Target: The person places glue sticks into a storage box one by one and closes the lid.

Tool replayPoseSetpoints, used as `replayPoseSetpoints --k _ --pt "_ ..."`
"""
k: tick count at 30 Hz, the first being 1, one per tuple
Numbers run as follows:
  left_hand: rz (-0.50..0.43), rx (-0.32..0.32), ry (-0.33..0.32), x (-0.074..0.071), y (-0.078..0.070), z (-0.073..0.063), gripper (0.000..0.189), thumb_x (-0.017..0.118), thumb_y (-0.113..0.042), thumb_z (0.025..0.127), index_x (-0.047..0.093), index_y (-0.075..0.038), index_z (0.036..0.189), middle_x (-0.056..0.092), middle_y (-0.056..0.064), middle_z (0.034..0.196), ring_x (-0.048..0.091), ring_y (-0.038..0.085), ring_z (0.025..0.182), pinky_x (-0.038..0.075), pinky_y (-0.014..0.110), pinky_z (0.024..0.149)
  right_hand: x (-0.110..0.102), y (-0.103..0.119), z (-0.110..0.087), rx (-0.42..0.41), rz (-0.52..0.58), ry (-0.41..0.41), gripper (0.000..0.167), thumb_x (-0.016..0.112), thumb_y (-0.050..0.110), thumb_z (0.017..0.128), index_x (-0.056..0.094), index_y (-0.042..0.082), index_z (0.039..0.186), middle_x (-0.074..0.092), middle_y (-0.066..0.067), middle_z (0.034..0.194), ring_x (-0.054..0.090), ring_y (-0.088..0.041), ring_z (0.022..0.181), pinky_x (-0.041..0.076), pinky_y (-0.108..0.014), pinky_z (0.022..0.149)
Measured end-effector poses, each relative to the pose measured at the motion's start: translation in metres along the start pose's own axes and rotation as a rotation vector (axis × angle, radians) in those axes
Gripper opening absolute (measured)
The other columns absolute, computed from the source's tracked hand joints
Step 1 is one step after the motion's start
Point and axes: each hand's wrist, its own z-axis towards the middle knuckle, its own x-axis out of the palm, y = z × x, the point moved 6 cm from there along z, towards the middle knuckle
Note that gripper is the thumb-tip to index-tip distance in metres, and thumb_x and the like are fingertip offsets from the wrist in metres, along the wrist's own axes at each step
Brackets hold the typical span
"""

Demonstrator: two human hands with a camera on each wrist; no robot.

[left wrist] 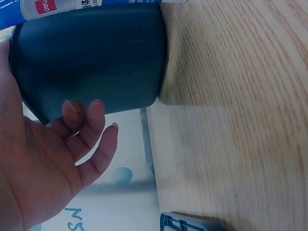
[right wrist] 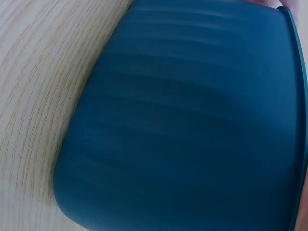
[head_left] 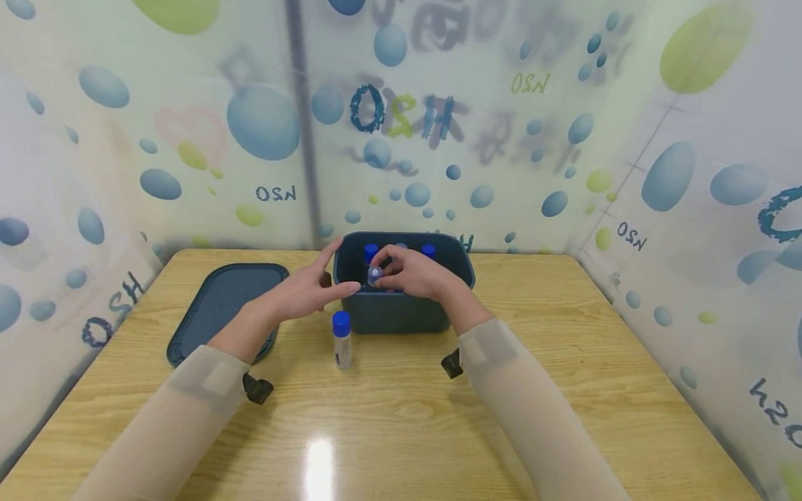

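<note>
A dark blue bin stands on the table with its top uncovered. My left hand is at its left end, thumb along the front rim and index finger stretched to the back corner; the other fingers bend loosely outside the wall. Over the bin's left part, my right hand pinches a glue bottle, its clear round end facing up and the rest hidden below the rim. Blue caps of other bottles show inside. Another glue bottle, blue-capped and labelled, stands in front of the bin's left corner.
A dark blue lid lies flat on the wooden table, left of the bin and partly behind my left forearm. A wall covering with blue and green spots rises behind the table and along both sides.
</note>
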Motion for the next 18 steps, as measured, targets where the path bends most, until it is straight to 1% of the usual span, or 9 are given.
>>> replayPoseSetpoints --k 6,11,18 --pt "-0.002 -0.002 0.002 -0.0003 -0.001 -0.0002 0.109 0.061 -0.076 0.101 -0.011 -0.041 0.176 0.071 0.017 0.099 0.068 0.039 0.085 0.053 0.039 0.073 -0.0011 0.0001 -0.0011 -0.019 0.022 -0.012 0.03 0.072 0.018 0.108 0.062 0.019 0.137 0.072 -0.01 0.131 0.073 -0.025 0.108 0.061 -0.041 0.099" --pt "-0.001 -0.002 0.003 -0.0002 -0.0013 0.0001 0.109 0.061 -0.076 0.102 -0.011 -0.041 0.176 0.071 0.019 0.101 0.068 0.038 0.084 0.053 0.039 0.072 -0.0026 0.0014 -0.0023 -0.038 0.048 -0.034 0.035 0.074 0.019 0.107 0.061 0.02 0.14 0.07 -0.01 0.137 0.076 -0.025 0.107 0.062 -0.041 0.094" --pt "0.002 -0.001 0.0 0.0005 -0.0005 0.0012 0.108 0.06 -0.076 0.102 -0.012 -0.041 0.176 0.072 0.02 0.101 0.068 0.039 0.084 0.053 0.039 0.072 -0.0052 0.0039 -0.0047 -0.085 0.022 -0.081 0.04 0.074 0.023 0.108 0.058 0.019 0.145 0.067 -0.011 0.145 0.078 -0.024 0.104 0.063 -0.045 0.097"
